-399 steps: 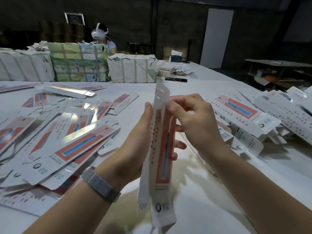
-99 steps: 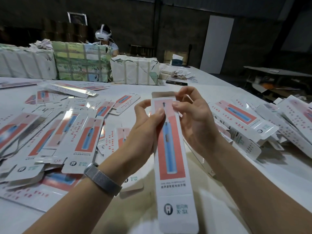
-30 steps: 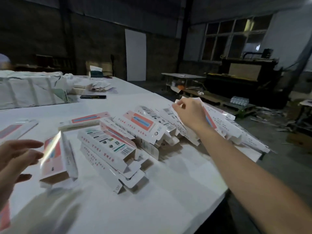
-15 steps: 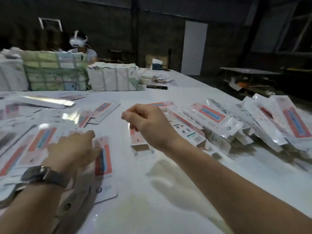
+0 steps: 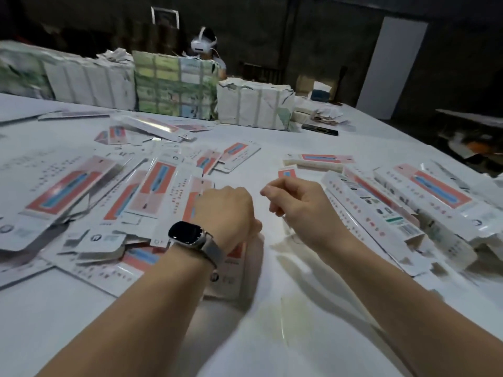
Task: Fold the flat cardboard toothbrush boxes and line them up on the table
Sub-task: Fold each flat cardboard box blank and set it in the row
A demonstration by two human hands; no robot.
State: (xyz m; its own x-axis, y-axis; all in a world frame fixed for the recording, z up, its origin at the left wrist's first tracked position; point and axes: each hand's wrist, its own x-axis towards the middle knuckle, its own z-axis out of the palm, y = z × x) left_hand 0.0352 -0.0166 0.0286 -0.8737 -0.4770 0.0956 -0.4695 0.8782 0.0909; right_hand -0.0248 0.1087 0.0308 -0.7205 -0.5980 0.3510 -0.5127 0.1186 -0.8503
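White worktop (image 5: 353, 148). Flat boxes (image 5: 160, 183) white, coral-red panel, blue toothbrush print, rows of small red dots. Folded boxes (image 5: 435, 197) same print. Watch (image 5: 186, 233) black face, grey mesh strap. Bundles (image 5: 174, 85) green-white, pale straps.

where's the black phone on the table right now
In the head view the black phone lies flat at the far right of the table, just right of the white wrapped bundle and beside a heap of paper scraps.
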